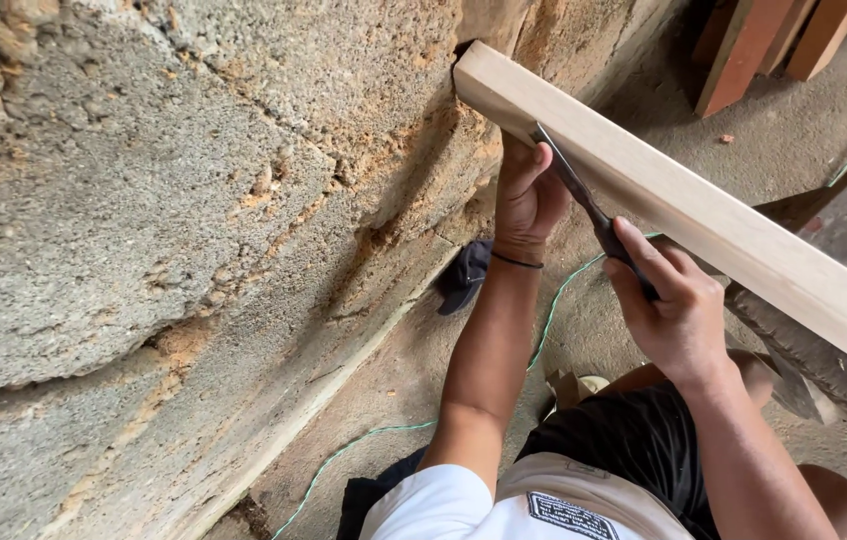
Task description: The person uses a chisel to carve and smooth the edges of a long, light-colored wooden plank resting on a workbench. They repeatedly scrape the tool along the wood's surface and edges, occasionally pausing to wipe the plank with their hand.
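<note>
Rough block wall point(144, 200) dusted with sawdust backs one pale wooden plank point(704, 225), its far end jammed into the corner, seemingly to brace it, while the left hand point(529, 195) clasps its underside and the right hand point(674, 310) grips one dark chisel point(584, 200) laid against its face.

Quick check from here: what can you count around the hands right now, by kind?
Pale wooden beam: 1
Dark metal hand tool, gripped by right hand, tip guided by left hand: 1
Reddish wood pieces leaning top right: 3 in view
Green cord on floor: 1
Dark cloth by wall: 1
Total: 7
</note>
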